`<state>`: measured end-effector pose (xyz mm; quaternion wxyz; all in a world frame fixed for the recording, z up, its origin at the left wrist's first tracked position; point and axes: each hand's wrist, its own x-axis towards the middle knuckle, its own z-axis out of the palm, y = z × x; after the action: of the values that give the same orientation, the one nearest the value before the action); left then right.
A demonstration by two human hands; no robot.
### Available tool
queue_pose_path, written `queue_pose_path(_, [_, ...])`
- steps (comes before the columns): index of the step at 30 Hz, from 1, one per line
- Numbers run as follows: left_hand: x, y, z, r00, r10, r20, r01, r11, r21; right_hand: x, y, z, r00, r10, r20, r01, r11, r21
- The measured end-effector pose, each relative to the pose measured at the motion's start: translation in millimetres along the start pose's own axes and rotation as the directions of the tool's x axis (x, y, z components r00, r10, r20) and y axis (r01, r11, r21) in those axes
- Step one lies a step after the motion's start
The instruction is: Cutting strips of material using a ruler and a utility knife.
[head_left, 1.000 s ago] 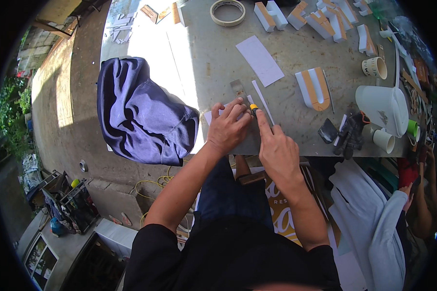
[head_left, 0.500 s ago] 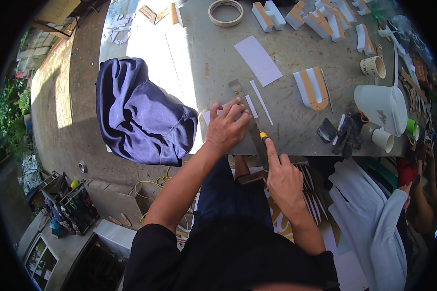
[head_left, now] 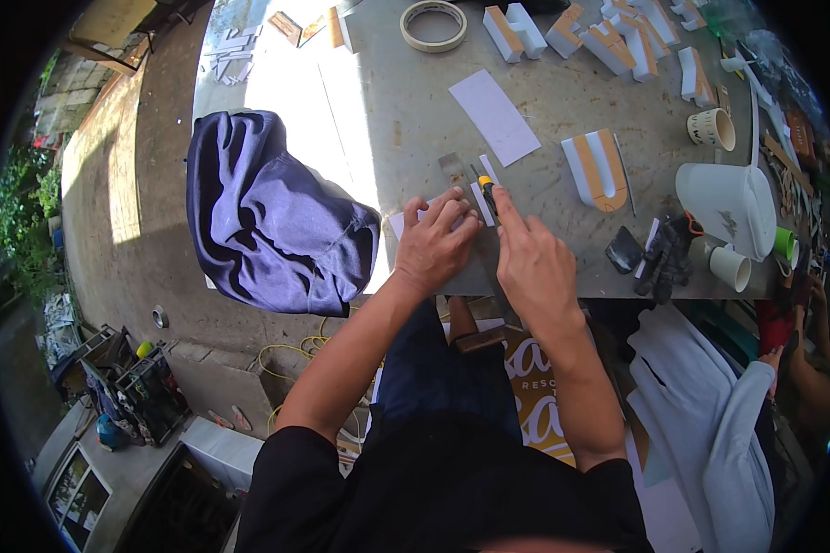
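Note:
My left hand presses bent fingers down on a try square, whose metal blade lies across a white sheet. The square's wooden stock is by the table's near edge. In my right hand is a yellow and black utility knife, forefinger along its top, blade pointing away from me. It is beside the blade of the square, above a narrow white strip. Another strip shows partly behind the knife. Farther off lies a white rectangular sheet.
A dark blue cloth hangs over the table's left edge. To the right are a U-shaped block, a black glove, a white container and cups. Masking tape and several letter blocks lie at the back.
My right hand has moved away from me along the square, carrying the knife from near the table edge to beside my left fingertips. My left hand stays in place.

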<state>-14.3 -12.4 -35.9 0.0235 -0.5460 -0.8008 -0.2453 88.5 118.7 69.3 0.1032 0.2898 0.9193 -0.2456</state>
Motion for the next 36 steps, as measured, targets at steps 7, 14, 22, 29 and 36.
queue_pose_path(7, [-5.0, -3.9, -0.1, 0.999, 0.008, 0.033, -0.008, 1.0, 0.012, -0.4, -9.8, 2.8, 0.997, -0.016, 0.081, 0.018, 1.0, -0.02])
queue_pose_path(14, [-1.2, -2.8, -3.5, 0.999, 0.01, 0.044, -0.011, 1.0, 0.02, -19.5, -4.9, 1.0, 0.992, -0.02, 0.123, 0.031, 0.996, -0.088])
queue_pose_path(22, [-2.5, -1.9, -2.2, 0.999, -0.002, 0.036, 0.002, 1.0, -0.001, -72.1, 1.2, -3.5, 0.98, 0.048, 0.195, -0.025, 0.993, -0.119])
queue_pose_path(29, [-3.3, -1.7, -1.2, 1.0, 0.004, 0.03, -0.004, 1.0, 0.0, -110.3, 21.8, -12.8, 0.995, 0.095, -0.014, -0.095, 0.995, 0.015])
queue_pose_path(36, [0.7, 1.5, -1.1, 1.0, -0.011, -0.015, 0.011, 1.0, 0.007, -66.6, 75.0, 21.2, 0.939, 0.149, -0.31, -0.143, 0.989, 0.043])
